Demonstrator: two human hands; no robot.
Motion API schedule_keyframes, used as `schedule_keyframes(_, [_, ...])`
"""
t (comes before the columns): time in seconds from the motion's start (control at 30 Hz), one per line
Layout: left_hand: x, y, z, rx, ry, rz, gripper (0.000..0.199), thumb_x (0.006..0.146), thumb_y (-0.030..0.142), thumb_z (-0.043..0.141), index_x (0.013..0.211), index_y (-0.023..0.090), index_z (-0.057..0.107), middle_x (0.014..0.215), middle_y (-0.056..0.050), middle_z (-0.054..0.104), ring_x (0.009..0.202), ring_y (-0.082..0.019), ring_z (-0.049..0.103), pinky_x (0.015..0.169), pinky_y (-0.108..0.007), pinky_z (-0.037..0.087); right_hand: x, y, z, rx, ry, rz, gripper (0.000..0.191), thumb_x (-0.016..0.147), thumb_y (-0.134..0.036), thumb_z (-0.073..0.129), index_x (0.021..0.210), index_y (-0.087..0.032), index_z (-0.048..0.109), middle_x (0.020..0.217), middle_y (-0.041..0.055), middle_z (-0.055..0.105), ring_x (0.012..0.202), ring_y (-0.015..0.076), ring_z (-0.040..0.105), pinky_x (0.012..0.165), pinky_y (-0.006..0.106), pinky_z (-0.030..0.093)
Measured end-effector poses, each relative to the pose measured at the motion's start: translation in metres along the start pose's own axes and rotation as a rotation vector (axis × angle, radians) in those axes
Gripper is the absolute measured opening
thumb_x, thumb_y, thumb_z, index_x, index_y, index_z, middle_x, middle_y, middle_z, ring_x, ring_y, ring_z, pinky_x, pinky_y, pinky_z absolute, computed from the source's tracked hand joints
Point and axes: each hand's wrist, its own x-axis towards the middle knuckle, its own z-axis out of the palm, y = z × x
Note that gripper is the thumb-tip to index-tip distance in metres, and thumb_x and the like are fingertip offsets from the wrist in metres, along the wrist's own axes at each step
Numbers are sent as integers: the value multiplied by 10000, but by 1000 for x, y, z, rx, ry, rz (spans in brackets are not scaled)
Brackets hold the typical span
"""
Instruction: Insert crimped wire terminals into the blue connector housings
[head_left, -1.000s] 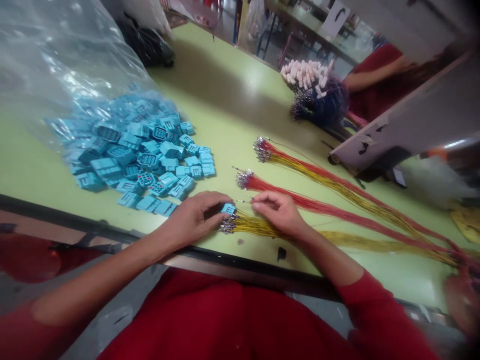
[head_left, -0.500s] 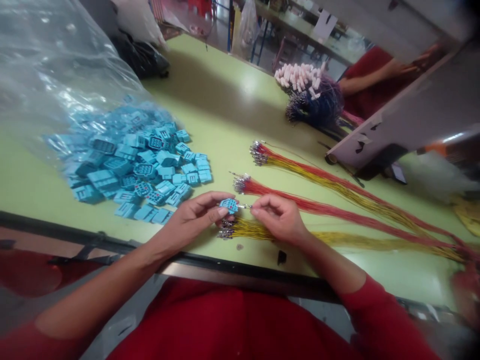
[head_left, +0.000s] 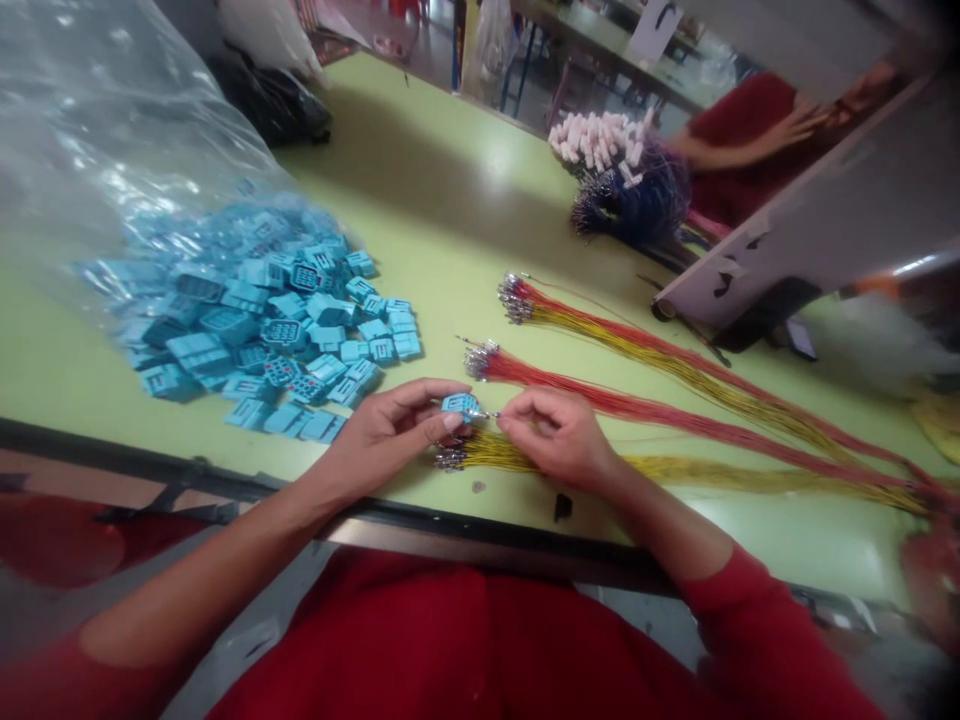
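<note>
Between the thumb and fingers of my left hand [head_left: 401, 420] is a blue connector housing [head_left: 460, 405], its holed face turned to the right. My right hand [head_left: 555, 432] pinches a wire with a metal terminal [head_left: 491, 414], whose tip meets the housing's right side; how deep it sits I cannot tell. Under and beside my hands lies a bundle of yellow wires [head_left: 499, 452] with metal ends. Just beyond is a bundle of red wires [head_left: 540, 378], and farther back a bundle of red and yellow wires [head_left: 592, 335].
A heap of blue housings [head_left: 285, 325] spills from a clear plastic bag [head_left: 150, 120] on the left of the green table [head_left: 420, 160]. Dark wires with pale pink connectors [head_left: 604, 145] lie at the back. A co-worker's hand [head_left: 799, 125] shows behind a grey panel [head_left: 810, 215].
The housing in my left hand has turned slightly, and the terminal in my right hand has come closer, up to its face. The whole view has shifted a little.
</note>
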Motion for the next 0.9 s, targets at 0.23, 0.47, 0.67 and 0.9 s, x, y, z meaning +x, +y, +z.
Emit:
schedule_keyframes(0.23, [-1, 2, 9, 145, 16, 156, 353, 847, 383, 770, 1133, 175, 781, 1095, -92, 775, 865, -174, 721, 772, -236, 591, 0, 7, 8, 67, -44, 29, 62, 806, -186, 598, 781, -181, 655, 704, -19, 634, 601, 86, 500, 575, 225, 401])
schedule_keyframes(0.47, [-3, 3, 16, 95, -2, 50, 445, 832, 444, 779, 1147, 131, 754, 930, -90, 799, 756, -179, 721, 693, -240, 590, -1, 7, 8, 104, -67, 80, 58, 834, -209, 611, 783, -185, 626, 692, -36, 603, 550, 70, 441, 541, 221, 375])
schedule_keyframes(0.67, [-2, 8, 15, 28, 17, -94, 515, 793, 522, 811, 1147, 155, 737, 858, -80, 810, 762, -213, 756, 695, -267, 618, -4, 4, -3, 14, -31, -41, 156, 915, -313, 702, 997, -193, 647, 859, 2, 662, 579, 83, 494, 561, 238, 431])
schedule_keyframes(0.9, [-2, 7, 17, -73, -12, -148, 557, 774, 541, 833, 1157, 150, 729, 885, -96, 817, 809, -237, 777, 773, -321, 637, -12, 10, -9, -179, -9, -409, 127, 1011, -186, 583, 1054, -192, 702, 957, 69, 687, 871, 148, 648, 759, 277, 545])
